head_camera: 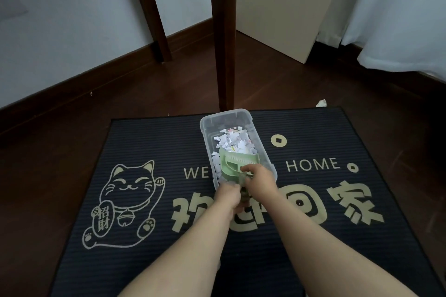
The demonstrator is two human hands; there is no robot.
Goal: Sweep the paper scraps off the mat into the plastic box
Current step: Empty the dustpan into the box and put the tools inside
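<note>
the box (259, 142) runs lengthwise straight ahead of both hands; right hand (260, 182) grips the green dustpan (233, 164) tipped over its near end – scraps (235, 140) lie inside – left hand (226, 194) beside it, grip unclear

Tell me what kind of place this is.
Probably a room in a home, seen at floor level: a welcome-home doormat lies on dark wood flooring, wooden furniture legs stand behind it, and a white curtain hangs at right.
</note>
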